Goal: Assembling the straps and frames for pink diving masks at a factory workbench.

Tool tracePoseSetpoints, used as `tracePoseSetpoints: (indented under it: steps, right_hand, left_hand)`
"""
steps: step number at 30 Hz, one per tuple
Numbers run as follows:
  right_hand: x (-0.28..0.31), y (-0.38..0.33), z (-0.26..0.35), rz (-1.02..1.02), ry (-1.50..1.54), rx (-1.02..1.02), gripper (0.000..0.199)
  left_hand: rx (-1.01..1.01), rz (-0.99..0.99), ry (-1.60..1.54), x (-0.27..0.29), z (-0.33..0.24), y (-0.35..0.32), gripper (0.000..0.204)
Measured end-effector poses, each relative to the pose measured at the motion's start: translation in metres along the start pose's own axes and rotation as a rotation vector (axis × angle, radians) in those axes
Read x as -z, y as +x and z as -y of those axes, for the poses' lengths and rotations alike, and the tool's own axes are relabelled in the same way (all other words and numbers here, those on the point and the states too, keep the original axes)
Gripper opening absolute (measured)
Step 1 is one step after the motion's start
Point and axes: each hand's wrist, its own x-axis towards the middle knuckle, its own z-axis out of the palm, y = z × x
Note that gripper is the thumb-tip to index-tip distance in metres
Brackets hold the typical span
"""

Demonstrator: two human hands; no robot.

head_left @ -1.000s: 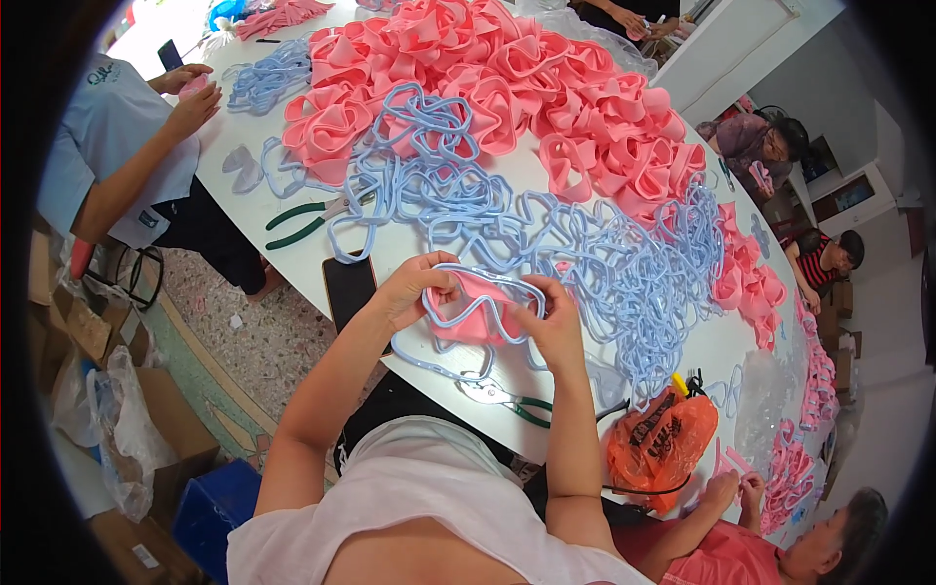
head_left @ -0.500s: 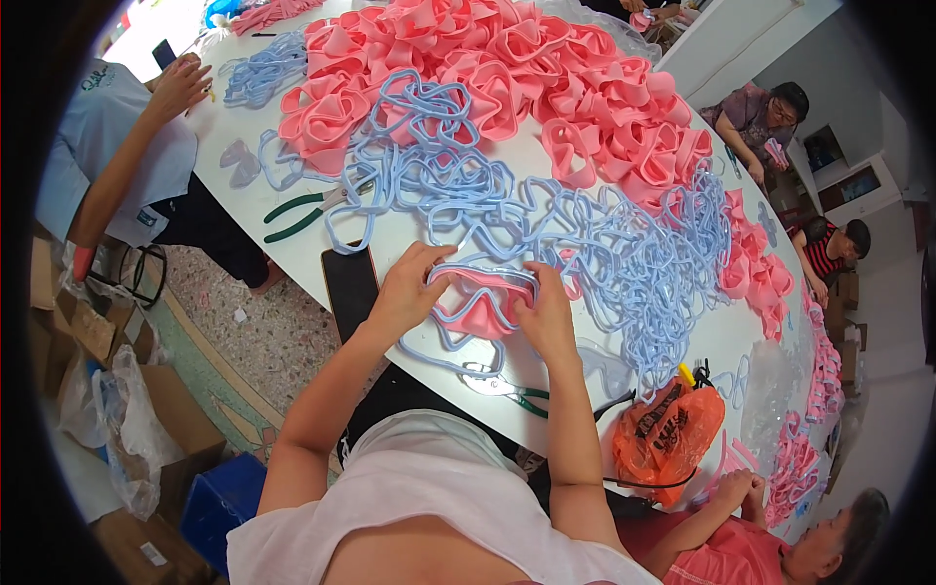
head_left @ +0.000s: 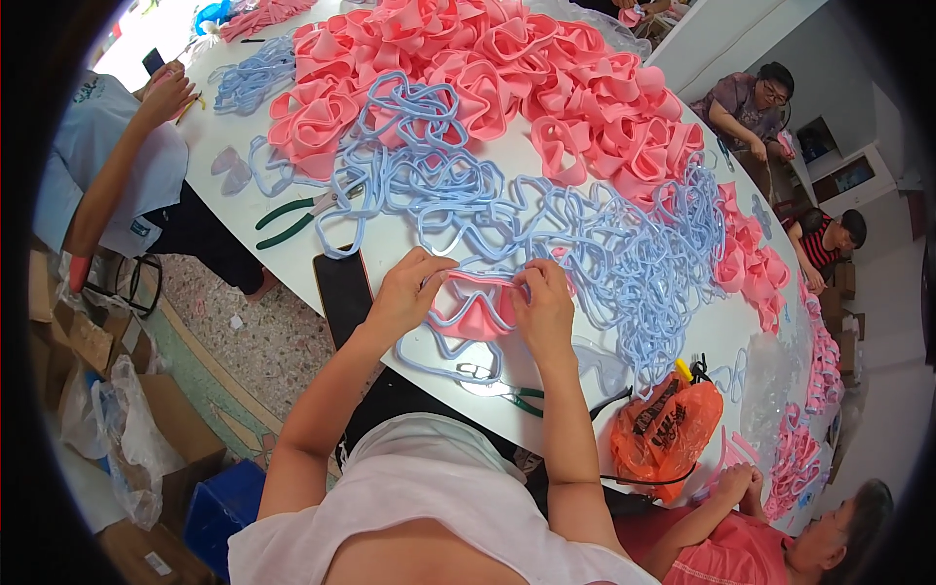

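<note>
Between my two hands is a pink soft diving-mask skirt with a light blue frame around its edge. My left hand pinches the upper left corner. With thumb and fingers, my right hand grips the upper right corner. The far rim of the mask runs straight between my fingertips, just above the table. Under and in front of it lie a loose blue frame and green-handled pliers. Beyond my fingers spreads a heap of blue frames.
Pink mask skirts pile up at the back. A second pair of pliers and a black phone lie left of my hands. An orange plastic bag sits at the right. Co-workers are at the left and right sides.
My fingers have closed in along the mask's upper rim, my right fingers curling over it. The co-worker's raised hand at the left has dropped slightly. The whole view has shifted a little.
</note>
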Motion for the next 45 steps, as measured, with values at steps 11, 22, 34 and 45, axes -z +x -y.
tracePoseSetpoints:
  steps: [11, 22, 34, 45]
  right_hand:
    - [0.025, -0.01, 0.013, 0.109, 0.941, -0.454, 0.036]
    - [0.044, -0.017, 0.027, 0.308, 1.428, -0.583, 0.053]
    - [0.03, -0.039, 0.035, 0.385, 2.101, -0.61, 0.082]
    - [0.037, -0.028, 0.049, 0.463, 1.818, -0.593, 0.083]
  left_hand:
    - [-0.197, -0.091, -0.076, 0.03, -0.038, -0.005, 0.02]
    - [-0.229, -0.161, -0.096, 0.043, -0.051, -0.008, 0.019]
    - [-0.303, -0.198, -0.13, 0.036, -0.058, -0.005, 0.02]
    - [-0.32, -0.187, -0.085, 0.033, -0.062, -0.004, 0.021]
